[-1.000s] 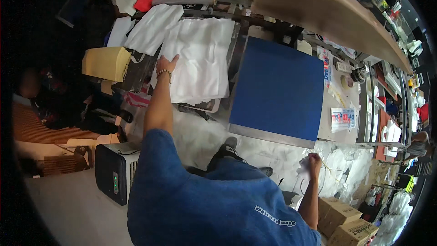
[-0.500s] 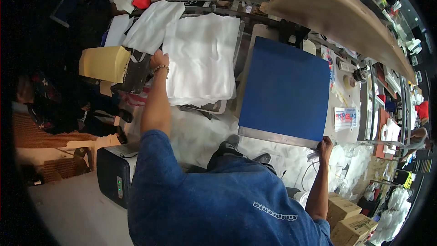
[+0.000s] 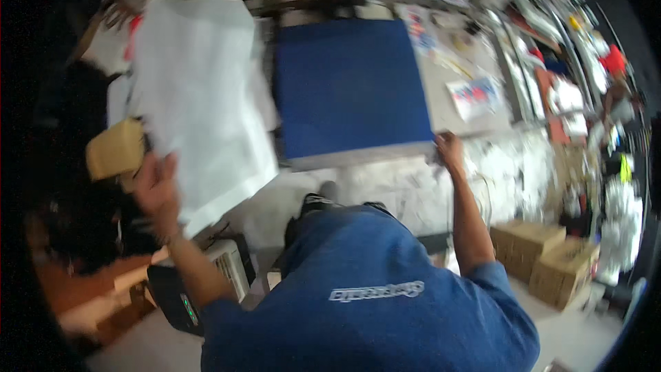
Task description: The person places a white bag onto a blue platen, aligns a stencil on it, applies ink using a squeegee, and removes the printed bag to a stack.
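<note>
A white sheet (image 3: 206, 96), blurred, stretches across the left of the table with its near end angled toward me. My left hand (image 3: 158, 189) is at the sheet's near left edge, fingers upward; motion smears them, so whether they grip it is unclear. Right of the sheet lies a square blue panel, like a screen-printing frame (image 3: 351, 86), with a pale bar along its near edge. My right hand (image 3: 449, 151) is closed on that frame's near right corner.
A printed white sheet with red and blue marks (image 3: 476, 98) lies right of the frame. A yellow pad (image 3: 116, 149) is at the left. Cardboard boxes (image 3: 561, 275) stand on the floor at right. A black-and-white machine (image 3: 172, 300) stands low at left. Another person is far right.
My left hand has swung nearer and left, and a white sheet now spreads beside it, covering much of the white stack. The view has shifted; my right hand stays at the frame's corner.
</note>
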{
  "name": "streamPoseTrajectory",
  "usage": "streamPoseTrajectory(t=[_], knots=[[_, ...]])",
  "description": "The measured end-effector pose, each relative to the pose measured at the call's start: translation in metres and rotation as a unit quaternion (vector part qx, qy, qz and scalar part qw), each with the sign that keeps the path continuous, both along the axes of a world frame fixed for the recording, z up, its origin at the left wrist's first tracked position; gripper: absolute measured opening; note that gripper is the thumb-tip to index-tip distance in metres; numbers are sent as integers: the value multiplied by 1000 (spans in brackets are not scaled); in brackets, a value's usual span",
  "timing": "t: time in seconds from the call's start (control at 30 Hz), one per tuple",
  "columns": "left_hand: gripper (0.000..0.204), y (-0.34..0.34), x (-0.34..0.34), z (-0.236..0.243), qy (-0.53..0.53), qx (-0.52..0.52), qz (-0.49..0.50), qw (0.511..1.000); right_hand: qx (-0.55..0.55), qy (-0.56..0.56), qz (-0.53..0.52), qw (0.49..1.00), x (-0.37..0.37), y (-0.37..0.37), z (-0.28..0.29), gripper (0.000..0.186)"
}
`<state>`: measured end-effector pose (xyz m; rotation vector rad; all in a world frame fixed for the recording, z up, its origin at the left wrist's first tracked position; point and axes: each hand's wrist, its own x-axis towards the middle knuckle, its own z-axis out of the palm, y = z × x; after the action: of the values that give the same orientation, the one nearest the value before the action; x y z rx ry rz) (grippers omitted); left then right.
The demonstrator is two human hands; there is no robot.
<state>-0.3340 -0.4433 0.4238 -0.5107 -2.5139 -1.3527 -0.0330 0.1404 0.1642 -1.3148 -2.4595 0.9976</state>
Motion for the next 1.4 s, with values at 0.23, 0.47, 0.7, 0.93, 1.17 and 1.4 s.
streamPoseTrajectory(t=[0.23, 0.47, 0.7, 0.93, 1.17, 1.4], knots=[[22, 4, 43, -14, -68, 131, -74, 986, 179, -53, 8, 982, -6, 43, 44, 48], [58, 159, 72, -143, -318, 69, -89, 941, 232, -46, 12, 972, -28, 89, 21, 49], [11, 242, 19, -198, -175, 173, -79, 966, 244, -133, 99, 956, -45, 114, 14, 23], [19, 271, -40, -204, -83, 48, 14, 995, 236, -65, 45, 968, -48, 127, 18, 22], [31, 276, -19, -179, -126, -44, 59, 989, 93, 58, -54, 993, -31, 143, 26, 37], [54, 276, 0, -151, 143, -75, 82, 983, 237, 117, 51, 963, -72, 52, 156, 23]])
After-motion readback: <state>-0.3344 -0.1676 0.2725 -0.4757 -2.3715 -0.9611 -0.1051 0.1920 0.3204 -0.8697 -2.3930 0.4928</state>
